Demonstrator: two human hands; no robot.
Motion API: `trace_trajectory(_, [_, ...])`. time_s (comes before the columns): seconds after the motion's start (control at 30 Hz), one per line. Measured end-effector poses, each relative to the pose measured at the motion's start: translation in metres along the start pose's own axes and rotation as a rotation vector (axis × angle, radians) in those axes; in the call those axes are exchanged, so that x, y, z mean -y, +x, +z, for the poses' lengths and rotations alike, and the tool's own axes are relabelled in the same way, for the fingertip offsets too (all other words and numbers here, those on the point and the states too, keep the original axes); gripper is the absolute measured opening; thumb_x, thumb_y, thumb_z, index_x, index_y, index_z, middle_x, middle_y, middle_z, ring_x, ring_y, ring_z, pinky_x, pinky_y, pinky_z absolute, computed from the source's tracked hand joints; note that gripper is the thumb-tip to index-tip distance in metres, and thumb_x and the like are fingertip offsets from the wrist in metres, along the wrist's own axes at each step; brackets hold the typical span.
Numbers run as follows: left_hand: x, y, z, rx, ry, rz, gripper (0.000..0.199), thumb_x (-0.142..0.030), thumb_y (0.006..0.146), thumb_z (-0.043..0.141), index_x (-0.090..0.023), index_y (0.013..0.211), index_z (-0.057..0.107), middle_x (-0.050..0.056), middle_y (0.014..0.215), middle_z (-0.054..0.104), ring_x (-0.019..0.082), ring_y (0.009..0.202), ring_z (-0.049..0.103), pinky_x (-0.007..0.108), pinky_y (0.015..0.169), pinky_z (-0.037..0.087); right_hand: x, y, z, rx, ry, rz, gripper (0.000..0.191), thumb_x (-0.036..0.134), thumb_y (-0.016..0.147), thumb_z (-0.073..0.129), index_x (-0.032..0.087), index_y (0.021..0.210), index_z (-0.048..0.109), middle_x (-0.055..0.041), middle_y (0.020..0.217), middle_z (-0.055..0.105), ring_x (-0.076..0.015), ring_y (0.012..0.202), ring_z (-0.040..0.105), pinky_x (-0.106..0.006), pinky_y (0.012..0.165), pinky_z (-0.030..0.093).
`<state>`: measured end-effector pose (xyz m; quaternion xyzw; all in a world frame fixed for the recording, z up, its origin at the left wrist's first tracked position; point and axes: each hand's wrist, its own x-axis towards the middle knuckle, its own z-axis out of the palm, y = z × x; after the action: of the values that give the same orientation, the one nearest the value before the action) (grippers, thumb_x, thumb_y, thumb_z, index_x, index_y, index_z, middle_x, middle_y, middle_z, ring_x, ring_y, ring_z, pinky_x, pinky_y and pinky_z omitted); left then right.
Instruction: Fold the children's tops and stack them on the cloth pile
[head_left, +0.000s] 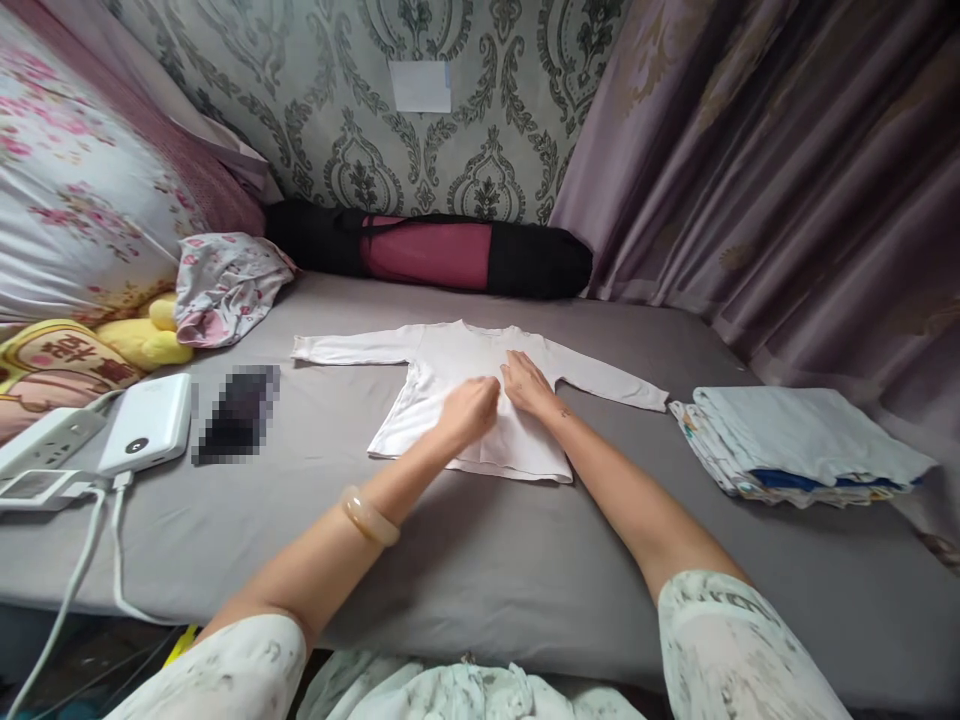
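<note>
A small white long-sleeved shirt (439, 385) lies spread flat on the grey sheet (450, 560), its sleeves stretched out to both sides and its hem towards me. My left hand (471, 408) rests on the middle of the shirt with its fingers curled in. Whether any cloth is caught in those fingers is hidden. Just right of it, my right hand (529, 384) lies on the shirt's front with fingers stretched out and close together. A pale bangle (370, 517) circles my left forearm.
Folded clothes (806, 440) are stacked at the right. On the left are a white power bank (148, 425), a power strip (56, 440), cables, a pixelated dark item (236, 415), a crumpled printed cloth (229, 285) and yellow plush toys (142, 335). A long black-and-maroon bag (427, 252) lies along the wall.
</note>
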<state>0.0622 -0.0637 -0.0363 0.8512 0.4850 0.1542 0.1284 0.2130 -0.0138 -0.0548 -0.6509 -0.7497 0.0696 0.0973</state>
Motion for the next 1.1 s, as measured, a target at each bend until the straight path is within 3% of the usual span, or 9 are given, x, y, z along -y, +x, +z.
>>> trace_trajectory(0.07, [0.03, 0.002, -0.001, 0.001, 0.083, 0.026, 0.031, -0.024, 0.095, 0.041, -0.014, 0.119, 0.057, 0.016, 0.122, 0.062, 0.026, 0.117, 0.056, 0.038, 0.097, 0.044, 0.0, -0.002, 0.01, 0.046, 0.047, 0.038, 0.059, 0.039, 0.101, 0.021, 0.006, 0.15, 0.031, -0.0143, 0.158, 0.029, -0.0245, 0.146, 0.023, -0.038, 0.118, 0.018])
trace_trajectory(0.13, [0.057, -0.003, 0.002, 0.058, 0.126, 0.079, 0.043, -0.039, 0.096, 0.042, -0.015, 0.131, 0.051, 0.015, 0.141, 0.051, 0.029, 0.135, 0.041, 0.046, 0.111, 0.032, -0.003, -0.009, 0.015, 0.094, 0.058, 0.023, 0.066, 0.046, 0.101, 0.017, 0.006, 0.153, 0.023, -0.013, 0.161, 0.018, -0.0242, 0.149, 0.012, -0.042, 0.12, 0.009])
trace_trajectory(0.27, [0.098, -0.019, 0.004, 0.132, 0.119, 0.092, 0.061, -0.055, 0.099, 0.024, -0.021, 0.148, 0.035, 0.009, 0.158, 0.031, 0.027, 0.147, 0.022, 0.048, 0.119, 0.017, -0.012, -0.035, 0.013, 0.163, 0.029, -0.135, 0.069, 0.053, 0.1, 0.014, 0.012, 0.155, 0.019, -0.0091, 0.163, 0.012, -0.0202, 0.15, 0.005, -0.043, 0.121, 0.0])
trace_trajectory(0.53, [0.135, -0.036, -0.018, 0.207, 0.166, 0.129, 0.07, -0.064, 0.096, 0.021, -0.024, 0.154, 0.025, 0.008, 0.162, 0.019, 0.025, 0.15, 0.011, 0.047, 0.12, 0.008, -0.02, -0.096, -0.007, 0.29, 0.016, -0.477, 0.064, 0.053, 0.1, 0.029, 0.021, 0.155, 0.024, -0.0106, 0.162, 0.012, -0.0243, 0.15, 0.005, -0.053, 0.119, 0.001])
trace_trajectory(0.67, [0.146, -0.035, -0.027, 0.259, 0.175, 0.163, 0.071, -0.066, 0.095, 0.026, -0.026, 0.154, 0.024, 0.007, 0.161, 0.021, 0.025, 0.149, 0.014, 0.048, 0.119, 0.009, -0.026, -0.127, -0.021, 0.39, 0.126, -0.569, 0.051, 0.042, 0.102, 0.031, 0.031, 0.152, 0.031, -0.0033, 0.162, 0.018, -0.0218, 0.15, 0.007, -0.052, 0.12, 0.002])
trace_trajectory(0.77, [0.144, -0.033, -0.035, 0.223, 0.168, 0.195, 0.067, -0.063, 0.095, 0.034, -0.025, 0.149, 0.035, 0.01, 0.157, 0.032, 0.027, 0.146, 0.024, 0.048, 0.117, 0.014, -0.027, -0.144, -0.033, 0.439, 0.225, -0.589, 0.049, 0.037, 0.101, 0.039, 0.034, 0.149, 0.036, -0.0001, 0.159, 0.027, -0.0222, 0.149, 0.012, -0.052, 0.12, 0.005])
trace_trajectory(0.83, [0.132, -0.035, -0.04, 0.165, 0.143, 0.243, 0.054, -0.057, 0.095, 0.04, -0.025, 0.138, 0.051, 0.01, 0.148, 0.046, 0.028, 0.138, 0.039, 0.046, 0.115, 0.021, -0.024, -0.149, -0.039, 0.417, 0.306, -0.596, 0.044, 0.036, 0.098, 0.045, 0.031, 0.142, 0.049, -0.003, 0.152, 0.042, -0.0229, 0.145, 0.026, -0.049, 0.12, 0.016])
trace_trajectory(0.97, [0.091, -0.049, -0.04, 0.182, -0.008, 0.378, 0.032, -0.045, 0.095, 0.048, -0.024, 0.11, 0.067, 0.007, 0.112, 0.066, 0.021, 0.105, 0.059, 0.035, 0.098, 0.038, -0.012, -0.147, -0.039, 0.258, 0.443, -0.519, 0.025, 0.03, 0.097, 0.049, 0.023, 0.109, 0.069, -0.0072, 0.111, 0.069, -0.019, 0.105, 0.062, -0.035, 0.095, 0.046])
trace_trajectory(1.1, [0.063, -0.066, -0.028, 0.249, -0.152, 0.399, 0.027, -0.041, 0.096, 0.05, -0.021, 0.099, 0.068, 0.005, 0.095, 0.064, 0.016, 0.089, 0.059, 0.025, 0.081, 0.044, -0.004, -0.142, -0.024, 0.135, 0.437, -0.401, 0.015, 0.031, 0.092, 0.057, 0.021, 0.098, 0.067, -0.0046, 0.09, 0.066, -0.0161, 0.081, 0.06, -0.029, 0.075, 0.048])
